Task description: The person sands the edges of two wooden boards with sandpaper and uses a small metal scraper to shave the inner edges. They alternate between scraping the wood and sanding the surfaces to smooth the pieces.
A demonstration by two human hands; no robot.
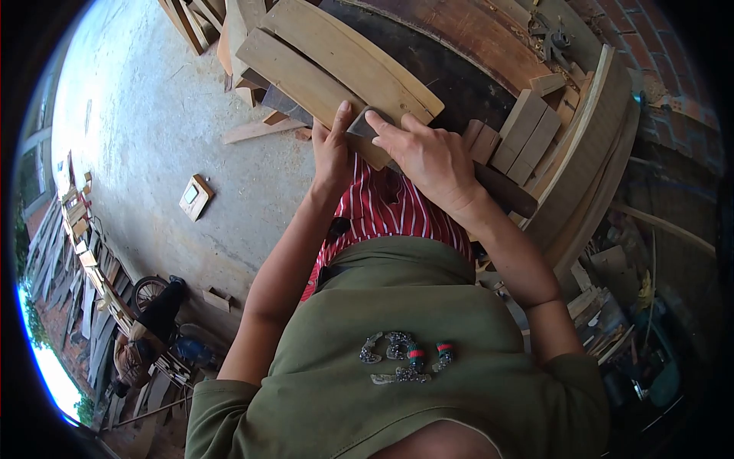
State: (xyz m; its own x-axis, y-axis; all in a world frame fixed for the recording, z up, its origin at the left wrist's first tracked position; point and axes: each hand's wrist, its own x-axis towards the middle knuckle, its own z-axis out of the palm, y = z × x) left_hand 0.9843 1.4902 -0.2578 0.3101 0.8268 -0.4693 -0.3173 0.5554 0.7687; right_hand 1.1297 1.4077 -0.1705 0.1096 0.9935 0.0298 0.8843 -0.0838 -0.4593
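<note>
A long pale wooden board (302, 75) slants from the upper left down to my lap, its near end between my hands. My left hand (332, 153) is closed around the board's left edge, thumb on top and the other fingers mostly hidden. My right hand (430, 159) presses a small dark grey piece, which looks like sandpaper (365, 127), onto the board near its end. The index finger stretches over that piece; the thumb is hidden. A second wooden board (355, 55) with a curved edge lies right beside the first.
A dark bench top (478, 96) extends beyond the boards. Wooden blocks (524, 134) and long curved planks (581, 153) stand at the right. A metal clamp-like tool (552, 38) sits at the upper right. On the concrete floor lies a small wooden piece (196, 197). Another person (145, 336) is at the lower left.
</note>
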